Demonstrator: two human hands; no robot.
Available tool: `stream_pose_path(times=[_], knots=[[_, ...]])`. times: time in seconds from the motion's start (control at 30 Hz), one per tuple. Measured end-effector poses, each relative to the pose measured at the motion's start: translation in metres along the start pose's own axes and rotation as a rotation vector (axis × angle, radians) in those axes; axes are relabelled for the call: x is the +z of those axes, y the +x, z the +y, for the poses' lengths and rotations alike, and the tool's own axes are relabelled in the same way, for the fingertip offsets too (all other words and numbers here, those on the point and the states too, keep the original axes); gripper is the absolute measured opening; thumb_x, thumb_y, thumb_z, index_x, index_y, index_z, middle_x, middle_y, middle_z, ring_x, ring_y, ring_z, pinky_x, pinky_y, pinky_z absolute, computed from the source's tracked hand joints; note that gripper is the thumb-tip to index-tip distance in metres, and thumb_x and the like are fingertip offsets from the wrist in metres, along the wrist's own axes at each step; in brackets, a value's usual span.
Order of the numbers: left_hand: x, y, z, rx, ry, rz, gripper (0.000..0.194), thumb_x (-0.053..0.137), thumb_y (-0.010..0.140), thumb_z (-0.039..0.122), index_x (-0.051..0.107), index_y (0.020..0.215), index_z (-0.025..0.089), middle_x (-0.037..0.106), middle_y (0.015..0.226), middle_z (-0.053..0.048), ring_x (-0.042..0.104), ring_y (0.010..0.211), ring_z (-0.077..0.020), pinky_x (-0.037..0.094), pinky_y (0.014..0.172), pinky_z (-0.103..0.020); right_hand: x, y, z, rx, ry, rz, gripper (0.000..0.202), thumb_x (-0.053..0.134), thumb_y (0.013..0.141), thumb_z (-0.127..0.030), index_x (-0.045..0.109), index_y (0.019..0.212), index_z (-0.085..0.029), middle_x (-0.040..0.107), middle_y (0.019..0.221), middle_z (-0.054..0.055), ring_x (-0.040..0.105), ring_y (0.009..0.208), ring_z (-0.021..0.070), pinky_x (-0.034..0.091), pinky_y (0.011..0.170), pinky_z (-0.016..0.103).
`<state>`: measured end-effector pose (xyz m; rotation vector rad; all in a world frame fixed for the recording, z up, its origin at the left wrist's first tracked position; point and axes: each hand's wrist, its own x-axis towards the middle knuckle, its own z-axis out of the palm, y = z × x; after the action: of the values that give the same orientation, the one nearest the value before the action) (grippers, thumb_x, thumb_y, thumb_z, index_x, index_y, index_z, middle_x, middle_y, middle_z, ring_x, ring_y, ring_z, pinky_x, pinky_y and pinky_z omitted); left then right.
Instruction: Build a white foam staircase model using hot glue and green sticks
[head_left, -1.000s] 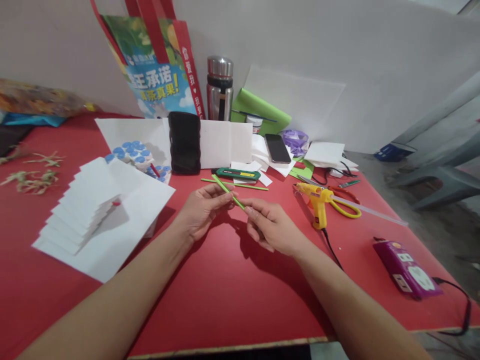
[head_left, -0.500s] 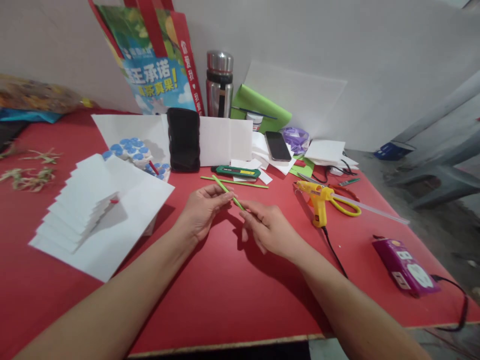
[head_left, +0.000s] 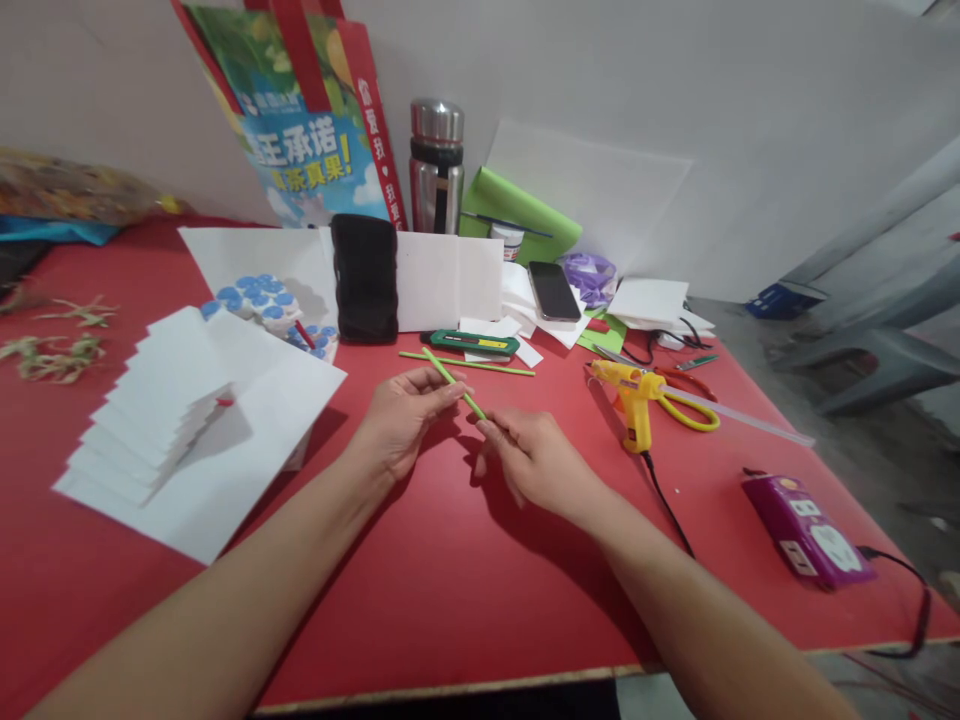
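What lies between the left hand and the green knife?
In the head view, a thin green stick lies on the table between the left hand and the knife; the held stick also reaches there.

glue gun (head_left: pixel 637 418) right | cutter (head_left: pixel 471 344) behind strip (head_left: pixel 466 363) | thermos (head_left: pixel 436 170) behind, beside bag (head_left: pixel 315 130)

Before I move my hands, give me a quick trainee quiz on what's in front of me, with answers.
1. True or false: the yellow glue gun lies to the right of the right hand.
2. Which does the left hand hold: (a) the cutter, (b) a thin green stick, (c) the phone?
3. Fill in: the steel flask stands to the ____ of the printed bag.

Key: 1 true; 2 b; 3 right.
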<state>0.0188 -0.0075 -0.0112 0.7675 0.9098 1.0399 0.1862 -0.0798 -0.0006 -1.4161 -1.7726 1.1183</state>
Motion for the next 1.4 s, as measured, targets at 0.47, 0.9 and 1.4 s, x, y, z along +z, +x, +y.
stream_pose_path(times=[0.47,0.9,1.4], knots=[[-0.002,-0.001,0.000,-0.115,-0.004,-0.064,0.031,0.099,0.059,0.028,0.076,0.070,0.012,0.074,0.069,-0.004,0.067,0.061,-0.0117,0.056,0.064,-0.023,-0.003,-0.002,0.002,0.020,0.110,-0.053,0.033,0.038,0.112,-0.044,0.060,0.104,-0.021,0.078,0.069,-0.001,0.055,0.031,0.0090,0.051,0.051,0.024],[-0.002,-0.003,0.003,-0.006,0.041,-0.158,0.031,0.095,0.067,0.034,0.074,0.075,0.012,0.077,0.072,-0.008,0.069,0.058,-0.0155,0.057,0.057,-0.026,-0.012,0.012,0.003,0.351,0.879,-0.278,0.037,0.041,0.112,-0.041,0.063,0.110,-0.012,0.081,0.081,0.013,0.079,0.059,0.0234,0.066,0.053,0.034],[-0.010,0.009,0.014,0.163,-0.043,0.011,0.012,0.083,0.081,0.021,0.075,0.080,0.013,0.075,0.073,-0.005,0.072,0.068,-0.0150,0.059,0.064,-0.023,-0.018,0.012,0.009,0.326,1.057,-0.281,0.025,0.058,0.104,-0.027,0.074,0.111,-0.009,0.080,0.071,0.004,0.051,0.029,0.0064,0.041,0.029,0.015]])
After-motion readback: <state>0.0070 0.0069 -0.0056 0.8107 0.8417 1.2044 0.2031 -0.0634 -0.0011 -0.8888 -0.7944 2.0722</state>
